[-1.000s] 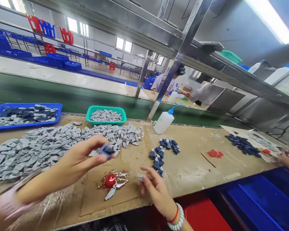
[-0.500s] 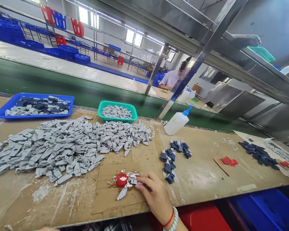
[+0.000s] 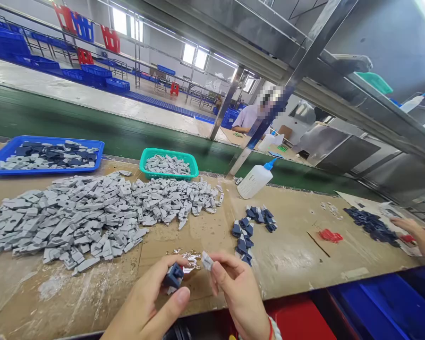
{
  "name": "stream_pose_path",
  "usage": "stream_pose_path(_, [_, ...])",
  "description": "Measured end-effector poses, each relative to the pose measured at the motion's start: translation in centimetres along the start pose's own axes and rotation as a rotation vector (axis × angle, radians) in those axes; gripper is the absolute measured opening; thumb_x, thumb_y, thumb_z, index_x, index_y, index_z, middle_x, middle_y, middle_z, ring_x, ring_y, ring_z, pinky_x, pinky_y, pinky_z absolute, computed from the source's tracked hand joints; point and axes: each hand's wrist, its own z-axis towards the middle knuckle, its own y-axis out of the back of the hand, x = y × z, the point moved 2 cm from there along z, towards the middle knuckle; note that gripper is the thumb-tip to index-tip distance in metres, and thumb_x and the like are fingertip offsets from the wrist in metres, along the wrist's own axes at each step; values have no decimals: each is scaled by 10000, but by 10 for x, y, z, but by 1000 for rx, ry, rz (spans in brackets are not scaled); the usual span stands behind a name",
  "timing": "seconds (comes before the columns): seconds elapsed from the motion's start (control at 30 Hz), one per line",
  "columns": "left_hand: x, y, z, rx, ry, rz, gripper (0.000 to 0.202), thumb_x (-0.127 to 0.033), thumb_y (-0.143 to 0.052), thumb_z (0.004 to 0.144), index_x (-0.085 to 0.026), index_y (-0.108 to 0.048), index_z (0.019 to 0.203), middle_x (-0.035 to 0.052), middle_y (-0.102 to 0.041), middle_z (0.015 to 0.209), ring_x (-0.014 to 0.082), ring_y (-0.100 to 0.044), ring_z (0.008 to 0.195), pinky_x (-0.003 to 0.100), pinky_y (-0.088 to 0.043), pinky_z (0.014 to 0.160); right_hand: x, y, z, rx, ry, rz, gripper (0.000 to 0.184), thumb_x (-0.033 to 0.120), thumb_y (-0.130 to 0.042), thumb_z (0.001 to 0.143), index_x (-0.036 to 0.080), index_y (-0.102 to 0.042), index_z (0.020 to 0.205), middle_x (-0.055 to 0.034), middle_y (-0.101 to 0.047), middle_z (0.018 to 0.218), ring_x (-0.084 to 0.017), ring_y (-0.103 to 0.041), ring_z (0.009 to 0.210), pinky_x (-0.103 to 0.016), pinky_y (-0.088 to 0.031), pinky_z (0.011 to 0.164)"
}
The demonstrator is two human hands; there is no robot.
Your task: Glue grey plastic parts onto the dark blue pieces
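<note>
Left fingers [image 3: 182, 296], half-curled, hold a navy plastic-looking block [image 3: 174, 276] | right fingers [image 3: 222, 275], nearly closed, pinch a small pale-grey angular piece [image 3: 207, 260] beside it | apparently a joining step, calling for careful alignment next

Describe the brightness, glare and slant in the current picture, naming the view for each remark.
Head view: the windows glow almost pure white; head view: the wet patch throws back bright glints; head view: the green belt slants down toward the right; head view: pixelation masks the head of a co-worker.
</note>
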Motion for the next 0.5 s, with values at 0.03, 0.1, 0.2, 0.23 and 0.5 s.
stream_pose_path(0.03, [-2, -3, 3, 1, -24, 4, 395, -571, -479, 908, -372, -487, 1249, -11, -568, 1309, 198, -534, 1208, 274, -458, 999, 4, -3, -4, 1, 65, -44, 254, 468, -778, 744, 234, -787, 843, -11, -583, 687, -87, -490, 472, -229, -394, 453])
stream_pose_path(0.1, [-6, -7, 5, 1, -73, -1, 364, -551, -500, 906, -360, -516, 1215, -10, -600, 1262, 197, -564, 1162, 264, -470, 967, 8, -8, -13, -17, 184, -150, 207, 440, -768, 766, 260, -793, 867, -27, -590, 712, -127, -539, 557, -255, -452, 514])
stream_pose_path(0.2, [-14, -11, 4, -44, -119, -55, 355, -547, -546, 884, -354, -560, 1181, -15, -632, 1214, 200, -589, 1116, 252, -469, 951, 9, -13, -22, -75, 264, -240, 190, 445, -771, 765, 295, -797, 879, -43, -600, 717, -173, -550, 644, -291, -483, 577])
stream_pose_path(0.23, [-17, -12, 3, -73, -117, -80, 364, -561, -555, 874, -351, -576, 1170, -15, -639, 1194, 202, -594, 1101, 250, -467, 947, 8, -15, -24, -86, 274, -252, 187, 448, -775, 761, 305, -797, 880, -45, -602, 714, -180, -549, 651, -301, -486, 585])
stream_pose_path(0.5, [-30, -20, -4, -329, -147, -58, 266, -511, -489, 907, -300, -634, 980, -13, -660, 881, 180, -626, 808, 242, -486, 752, -12, -43, -49, -229, 602, -530, 271, 193, -727, 828, 380, -761, 1021, -35, -621, 606, -177, -548, 500, -300, -444, 442])
